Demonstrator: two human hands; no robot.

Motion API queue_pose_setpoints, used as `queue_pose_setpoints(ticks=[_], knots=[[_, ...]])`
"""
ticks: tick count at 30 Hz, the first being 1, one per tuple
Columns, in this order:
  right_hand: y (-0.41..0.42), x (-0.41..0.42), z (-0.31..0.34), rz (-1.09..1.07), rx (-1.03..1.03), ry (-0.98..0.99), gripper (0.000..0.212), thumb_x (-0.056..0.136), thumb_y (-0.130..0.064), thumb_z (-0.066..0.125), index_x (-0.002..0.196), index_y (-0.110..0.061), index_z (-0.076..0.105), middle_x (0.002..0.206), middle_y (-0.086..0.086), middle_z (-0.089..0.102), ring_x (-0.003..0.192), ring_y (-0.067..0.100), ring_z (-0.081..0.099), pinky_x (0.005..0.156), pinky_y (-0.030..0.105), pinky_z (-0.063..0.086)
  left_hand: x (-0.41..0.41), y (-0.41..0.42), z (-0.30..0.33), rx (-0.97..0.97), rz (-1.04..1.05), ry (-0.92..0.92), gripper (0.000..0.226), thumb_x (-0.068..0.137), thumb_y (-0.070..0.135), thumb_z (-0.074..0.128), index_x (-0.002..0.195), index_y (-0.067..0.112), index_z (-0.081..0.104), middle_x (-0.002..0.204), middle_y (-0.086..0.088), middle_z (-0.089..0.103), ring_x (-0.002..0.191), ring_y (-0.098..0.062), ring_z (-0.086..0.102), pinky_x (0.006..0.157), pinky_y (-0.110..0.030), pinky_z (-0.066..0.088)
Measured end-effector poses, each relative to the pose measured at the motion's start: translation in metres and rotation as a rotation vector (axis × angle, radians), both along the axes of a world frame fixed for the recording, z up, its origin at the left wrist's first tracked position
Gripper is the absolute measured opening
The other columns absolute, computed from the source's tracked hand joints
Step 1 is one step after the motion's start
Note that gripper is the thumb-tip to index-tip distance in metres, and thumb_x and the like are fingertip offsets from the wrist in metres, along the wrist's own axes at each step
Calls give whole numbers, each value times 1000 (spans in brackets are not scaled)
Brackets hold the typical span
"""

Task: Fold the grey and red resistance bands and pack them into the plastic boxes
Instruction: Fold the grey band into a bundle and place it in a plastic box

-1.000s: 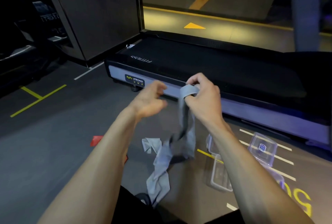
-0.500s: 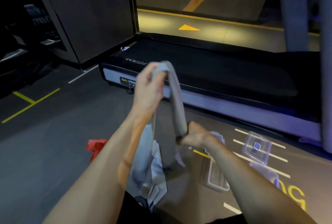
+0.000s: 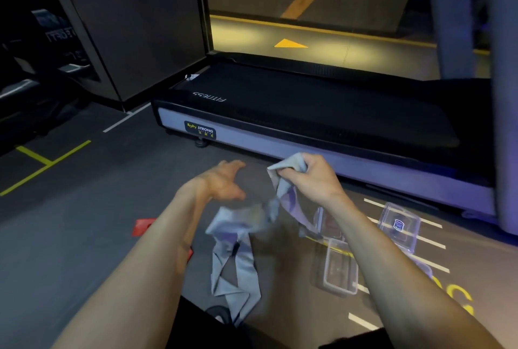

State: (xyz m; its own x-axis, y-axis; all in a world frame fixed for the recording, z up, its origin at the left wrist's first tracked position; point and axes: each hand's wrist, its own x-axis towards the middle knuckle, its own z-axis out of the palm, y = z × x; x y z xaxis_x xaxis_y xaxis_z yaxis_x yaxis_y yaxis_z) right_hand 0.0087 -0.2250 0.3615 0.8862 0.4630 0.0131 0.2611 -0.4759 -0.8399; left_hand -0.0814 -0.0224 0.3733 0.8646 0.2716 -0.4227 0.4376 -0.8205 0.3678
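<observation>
Neither band is packed yet, so most of the task is still lying ahead. The right hand [image 3: 308,180] is clenching a bunched end of the long, flat grey resistance band [image 3: 235,270], fingers curled round a crumpled wad of it. From that fist the band is drooping down and leftward, blurring in the middle, then trailing below the left hand [image 3: 224,183] in loose, twisted loops with sharp triangular creases. I judge the folding as only just starting: no neat stack is showing anywhere. The left hand is hanging free with fingers spread and lightly bent, gripping nothing, just beside the right hand and above the slack of the band.

The thin red resistance band [image 3: 144,226] is lying flat on the dark matte floor [image 3: 84,236], beyond the left forearm on its outer side, mostly hidden and apparently untouched.

Below and outward of the right wrist, clear, rigid, rectangular plastic boxes [image 3: 340,270] are sitting open, with a clear lid carrying a small blue label [image 3: 399,225] further outward. They seem to be holding no band, though the nearest box, under the wrist, is too dim to read.

The grey material is looking thin, limp and slightly glossy, so it is likely to spring open unless pressed flat.
</observation>
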Motion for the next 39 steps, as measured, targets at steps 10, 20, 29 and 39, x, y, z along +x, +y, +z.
queue_pose_setpoints(ticks=[10,20,29,39], knots=[[5,-1,0,264,-138,3,12,76,-18,81,83,-16,71,62,-7,63,52,7,51,55,27,41,13,-29,-5,-321,-218,-308,28,79,25,84,93,29,60,85,5,67,80,-16,61,75,-36,48],[-17,12,3,289,-77,246,27,84,-31,84,80,-12,66,54,-7,43,49,9,35,45,19,25,16,-26,4,-126,-293,-375,16,85,36,80,92,26,70,86,12,68,84,-6,61,74,-24,45],[-26,8,-15,334,-192,378,22,80,-11,86,87,-12,65,65,9,60,51,17,50,44,25,37,17,-31,1,-557,-102,-653,17,83,29,77,84,14,69,84,-9,72,81,-14,63,81,-38,52],[-43,-1,-29,301,-328,401,19,84,-19,83,89,-9,67,66,5,66,54,14,56,45,24,40,15,-39,33,-686,470,-1091,22,101,31,61,90,12,59,78,5,59,71,-5,52,68,-24,40]])
